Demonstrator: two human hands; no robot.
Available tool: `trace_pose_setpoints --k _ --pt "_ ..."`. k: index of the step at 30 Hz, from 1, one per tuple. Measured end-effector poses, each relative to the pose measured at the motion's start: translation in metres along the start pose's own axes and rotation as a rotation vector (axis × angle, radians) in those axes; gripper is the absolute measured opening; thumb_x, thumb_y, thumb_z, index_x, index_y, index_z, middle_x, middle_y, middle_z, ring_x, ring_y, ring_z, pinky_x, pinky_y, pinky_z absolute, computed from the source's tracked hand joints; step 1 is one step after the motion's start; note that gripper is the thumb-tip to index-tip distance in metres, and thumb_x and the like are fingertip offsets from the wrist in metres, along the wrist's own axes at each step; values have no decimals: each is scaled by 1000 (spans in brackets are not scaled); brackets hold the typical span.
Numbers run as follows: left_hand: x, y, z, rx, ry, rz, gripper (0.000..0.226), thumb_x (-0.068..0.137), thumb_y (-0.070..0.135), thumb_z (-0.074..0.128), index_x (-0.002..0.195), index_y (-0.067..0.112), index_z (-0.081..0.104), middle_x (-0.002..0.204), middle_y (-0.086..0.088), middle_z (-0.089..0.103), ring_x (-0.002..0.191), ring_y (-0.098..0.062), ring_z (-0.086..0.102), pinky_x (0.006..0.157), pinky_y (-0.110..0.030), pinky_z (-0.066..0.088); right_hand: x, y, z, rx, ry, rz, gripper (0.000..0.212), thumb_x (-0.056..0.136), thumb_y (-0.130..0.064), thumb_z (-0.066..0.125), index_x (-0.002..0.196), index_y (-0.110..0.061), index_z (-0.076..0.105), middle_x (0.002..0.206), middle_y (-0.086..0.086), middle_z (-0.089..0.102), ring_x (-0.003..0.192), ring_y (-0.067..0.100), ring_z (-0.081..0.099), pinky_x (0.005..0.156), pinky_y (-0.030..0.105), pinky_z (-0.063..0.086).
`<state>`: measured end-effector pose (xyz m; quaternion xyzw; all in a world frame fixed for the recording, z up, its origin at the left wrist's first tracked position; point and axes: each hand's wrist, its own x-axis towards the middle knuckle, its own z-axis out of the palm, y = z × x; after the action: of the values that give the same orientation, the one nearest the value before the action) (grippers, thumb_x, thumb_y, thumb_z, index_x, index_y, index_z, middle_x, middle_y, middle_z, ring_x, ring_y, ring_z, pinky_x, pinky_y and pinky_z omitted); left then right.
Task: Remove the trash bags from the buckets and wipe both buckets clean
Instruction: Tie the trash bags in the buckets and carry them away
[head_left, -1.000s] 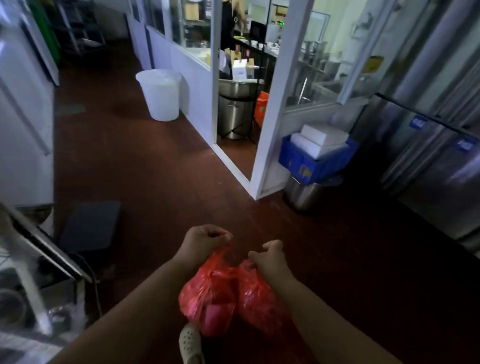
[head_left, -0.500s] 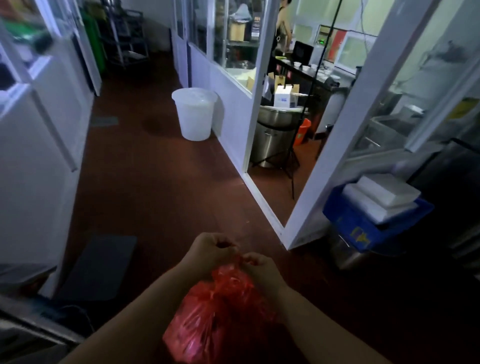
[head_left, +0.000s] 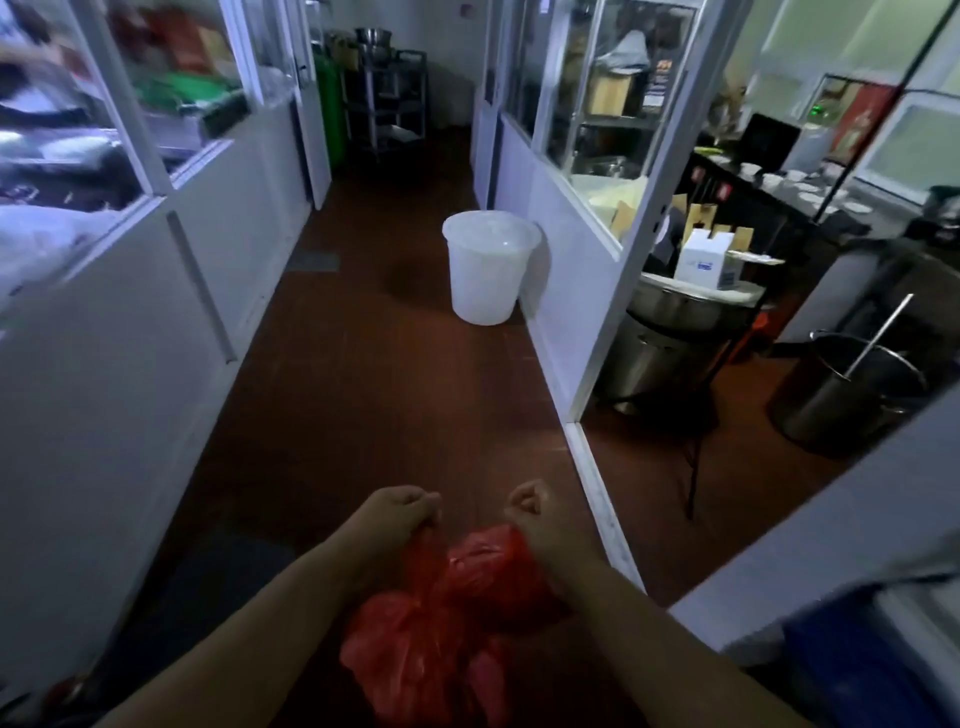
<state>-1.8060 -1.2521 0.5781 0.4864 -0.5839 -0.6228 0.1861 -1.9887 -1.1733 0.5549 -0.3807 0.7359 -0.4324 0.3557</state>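
Two red trash bags (head_left: 447, 623) hang bunched together low in the middle of the view. My left hand (head_left: 395, 514) is closed on the top of the left bag. My right hand (head_left: 540, 514) is closed on the top of the right bag, a short gap away. Both bags dangle between my forearms above the dark red floor. A white plastic bucket (head_left: 488, 265) with a clear liner or lid stands farther down the corridor, against the right partition.
White partition walls with glass run along both sides of a narrow corridor. Through the open gap on the right stand steel pots (head_left: 670, 332) and a tall steel bin (head_left: 847, 395). A metal rack (head_left: 387, 98) closes the far end. A blue crate edge (head_left: 862, 670) shows bottom right.
The view has advanced down the corridor and turned left, so the white bucket is nearer. My hands came together at the bag tops, then drew apart again.
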Motion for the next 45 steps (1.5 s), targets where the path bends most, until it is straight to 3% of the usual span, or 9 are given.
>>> trace_pose_setpoints --k 6,11,17,21,24,32,36,42,45 --pt "122 36 14 -238 89 -84 21 90 0 55 75 6 69 68 -4 68 64 -13 60 62 -22 48 143 -30 -24 -153 -14 -140 31 74 9 62 72 -19 49 70 -6 56 66 2 55 62 6 41" --pt "251 77 22 -273 66 -78 17 92 0 52 97 -2 69 84 -14 68 82 -21 60 80 -29 47 273 -45 -19 -231 26 -260 36 76 1 61 64 -27 40 62 -8 48 60 2 47 60 20 44" --pt "405 132 5 -427 23 -185 22 94 3 49 103 -4 67 98 -27 65 84 -28 56 77 -34 47 424 -75 -9 -327 51 -326 44 79 -7 63 58 -38 40 64 -17 55 63 1 54 54 13 41" --pt "494 174 -6 -522 -17 -211 24 94 4 47 100 0 69 84 -15 69 70 -18 63 63 -23 51 516 -95 -14 -425 102 -372 38 80 -13 63 60 -31 37 55 -7 47 56 10 48 49 24 39" --pt "560 203 -9 -682 -49 -261 25 93 3 45 95 -2 69 81 -17 72 68 -20 69 57 -24 54 585 -108 -19 -499 127 -474 36 79 -14 64 62 -22 33 52 -4 43 52 12 41 48 33 38" --pt "764 274 -13 -851 104 -350 22 94 8 46 92 0 66 66 -13 67 52 -20 63 46 -24 49 800 -133 -38 -589 126 -734 28 77 -20 57 60 -23 35 48 -6 41 45 2 26 44 17 18" --pt "860 311 -19 -747 178 -336 24 95 3 42 93 -2 65 83 -20 62 74 -27 59 76 -39 51 909 -148 -66 -644 108 -717 27 73 -18 62 57 -19 40 47 -6 44 41 5 31 41 17 21" --pt "984 347 -51 -622 246 -324 18 92 -4 47 102 1 61 80 -14 64 70 -23 58 68 -33 48 1062 -168 -92 -720 33 -545 31 74 -5 69 61 -16 43 49 1 52 42 21 43 41 26 30" --pt "1054 358 -75 -592 266 -325 26 89 -1 53 115 -1 57 93 -17 66 86 -28 61 86 -42 51 1140 -174 -84 -761 15 -460 24 77 -9 67 66 -17 47 56 1 58 48 25 51 46 26 28"
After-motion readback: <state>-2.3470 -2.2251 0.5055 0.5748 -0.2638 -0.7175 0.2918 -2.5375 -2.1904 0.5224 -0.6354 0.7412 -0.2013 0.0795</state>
